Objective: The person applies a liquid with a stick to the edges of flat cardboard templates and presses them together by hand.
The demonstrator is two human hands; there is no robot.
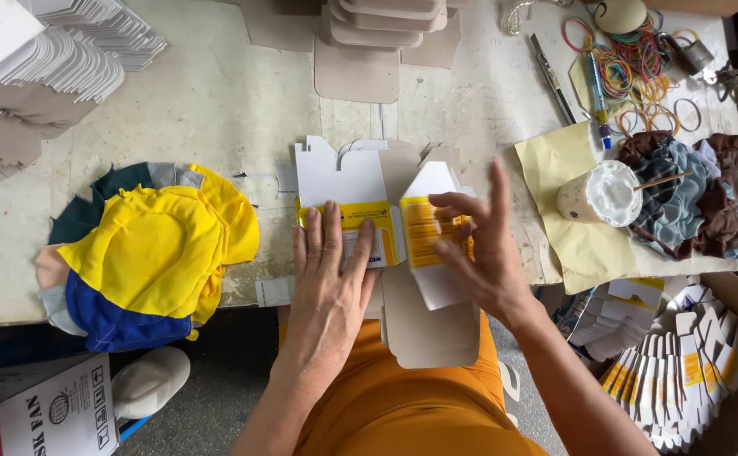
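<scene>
Left hand: the left hand (328, 270) lies flat, palm down and fingers straight, pressing on the left panel of the carton blank (360, 211); it grips nothing.
Right hand: the right hand (479, 249) is slightly blurred, fingers spread, its fingertips (446, 201) pinching the raised right-hand flap of the same blank.
Carton blank: a flat white and yellow die-cut card, lying at the near edge of the worktable (217, 110), directly in front of the person; its right flap stands up from the surface, and its lower brown panel overhangs the table edge above the orange lap (403, 405).
Left of the blank: a pile of yellow and blue cloth (153, 253), apart from both hands.
Right of the blank: a glue pot (599, 194) with a stick in it, standing on yellowish paper (563, 219), beside dark fabric rosettes (698, 198).
Far right corner: coloured rubber bands (635, 72).
Far edge: stacks of brown card blanks (381, 34).
Lower right: an open box holding finished folded cartons (690, 371).
</scene>
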